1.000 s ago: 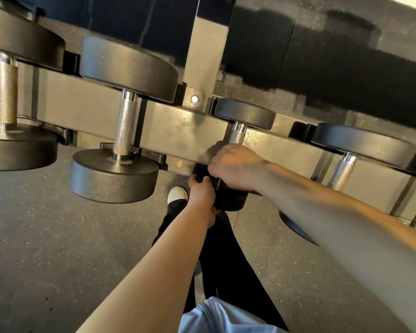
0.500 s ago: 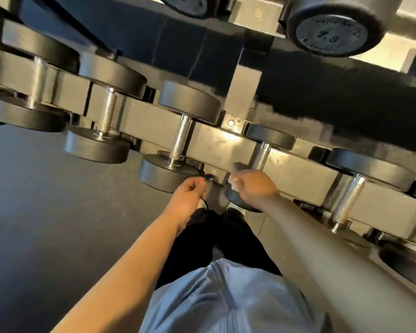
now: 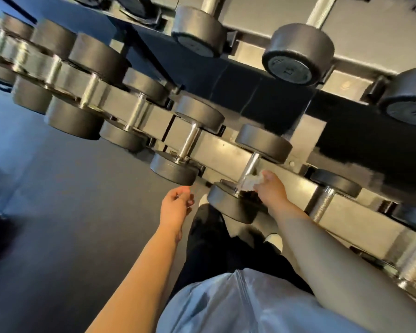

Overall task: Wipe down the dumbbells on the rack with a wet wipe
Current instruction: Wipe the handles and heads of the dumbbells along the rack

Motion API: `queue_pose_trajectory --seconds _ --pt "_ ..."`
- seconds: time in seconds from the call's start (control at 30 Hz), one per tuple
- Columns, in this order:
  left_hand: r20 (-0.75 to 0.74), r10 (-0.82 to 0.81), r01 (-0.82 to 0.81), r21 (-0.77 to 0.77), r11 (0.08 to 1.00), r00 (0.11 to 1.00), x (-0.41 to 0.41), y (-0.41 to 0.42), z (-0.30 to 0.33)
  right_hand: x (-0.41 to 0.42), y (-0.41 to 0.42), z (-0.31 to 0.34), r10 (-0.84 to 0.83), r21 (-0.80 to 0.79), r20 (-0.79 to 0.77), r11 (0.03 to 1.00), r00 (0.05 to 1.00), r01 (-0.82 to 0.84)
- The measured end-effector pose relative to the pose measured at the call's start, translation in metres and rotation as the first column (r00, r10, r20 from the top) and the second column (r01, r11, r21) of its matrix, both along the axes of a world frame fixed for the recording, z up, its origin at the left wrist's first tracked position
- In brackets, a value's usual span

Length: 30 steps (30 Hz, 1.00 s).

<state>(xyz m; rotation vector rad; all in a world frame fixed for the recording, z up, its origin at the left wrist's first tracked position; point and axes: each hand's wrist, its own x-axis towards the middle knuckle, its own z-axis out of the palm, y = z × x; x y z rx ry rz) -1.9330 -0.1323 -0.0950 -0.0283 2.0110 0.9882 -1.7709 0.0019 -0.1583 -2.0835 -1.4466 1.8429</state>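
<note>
A row of black dumbbells with chrome handles lies across the lower tier of the grey rack [image 3: 216, 145]. My right hand [image 3: 270, 188] pinches a crumpled white wet wipe [image 3: 251, 182] against the lower end of one dumbbell's chrome handle [image 3: 249, 169], just above that dumbbell's near head [image 3: 228, 203]. My left hand [image 3: 177, 203] hangs free below the neighbouring dumbbell's near head [image 3: 173, 169], fingers loosely curled, holding nothing.
Larger dumbbells [image 3: 298, 51] sit on the upper tier, their round ends facing me. More dumbbells run left [image 3: 72, 118] and right [image 3: 322, 203] on the lower tier. Dark rubber floor [image 3: 70, 200] spreads to the left. My legs and shoes [image 3: 274, 239] stand under the rack's front.
The view has risen and pulled back, showing the upper tier. My left hand has come off the dumbbell head and hangs free. My right hand has brought the wipe onto the handle.
</note>
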Motion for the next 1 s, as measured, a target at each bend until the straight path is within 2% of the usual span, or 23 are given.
queue_pose_trajectory --seconds 0.13,0.23,0.37,0.43,0.5,0.57,0.6,0.67,0.7,0.77,0.83,0.9,1.0 --pt "0.056 -0.100 0.101 -0.020 0.995 0.993 -0.037 0.012 -0.017 -0.028 0.004 -0.010 -0.144 0.016 0.155 0.990 0.977 0.143" --pt "0.106 -0.269 0.274 -0.036 0.961 0.957 -0.062 0.025 -0.028 -0.049 0.001 -0.016 -0.233 -0.029 0.225 0.969 0.946 0.245" --pt "0.183 -0.464 0.479 -0.044 0.877 0.867 -0.085 0.052 -0.042 -0.063 -0.008 -0.021 -0.196 -0.046 0.336 0.974 0.921 0.224" --pt "0.237 -0.489 0.516 -0.067 0.854 0.839 -0.088 0.067 -0.046 -0.067 -0.010 -0.027 -0.292 -0.029 0.352 0.946 0.889 0.322" --pt "0.303 -0.516 0.572 -0.134 0.809 0.801 -0.083 0.078 -0.048 -0.067 -0.008 -0.036 -0.398 -0.003 0.303 0.908 0.866 0.419" --pt "0.435 -0.502 0.620 -0.184 0.763 0.747 -0.073 0.084 -0.051 -0.068 0.005 -0.032 -0.558 0.029 0.224 0.823 0.799 0.567" --pt "0.511 -0.469 0.632 -0.206 0.747 0.721 -0.067 0.085 -0.053 -0.069 0.015 -0.030 -0.675 0.046 0.155 0.734 0.721 0.677" --pt "0.625 -0.381 0.635 -0.246 0.732 0.682 -0.053 0.089 -0.063 -0.067 0.035 -0.034 -0.870 -0.015 0.000 0.492 0.492 0.870" --pt "0.660 -0.337 0.627 -0.263 0.733 0.671 -0.046 0.091 -0.071 -0.070 0.044 -0.035 -0.917 -0.053 -0.047 0.398 0.395 0.916" --pt "0.696 -0.292 0.627 -0.287 0.724 0.656 -0.028 0.096 -0.086 -0.077 0.049 -0.046 -0.940 -0.090 -0.066 0.339 0.334 0.936" --pt "0.675 -0.267 0.615 -0.344 0.710 0.687 -0.013 0.099 -0.099 -0.085 0.046 -0.055 -0.937 -0.027 -0.057 0.346 0.345 0.938" --pt "0.640 -0.190 0.534 -0.400 0.745 0.744 -0.005 0.098 -0.112 -0.083 0.041 -0.071 -0.903 0.102 -0.051 0.419 0.426 0.902" --pt "0.577 -0.155 0.480 -0.469 0.741 0.802 -0.001 0.098 -0.121 -0.072 0.032 -0.084 -0.742 0.215 0.078 0.665 0.666 0.716"
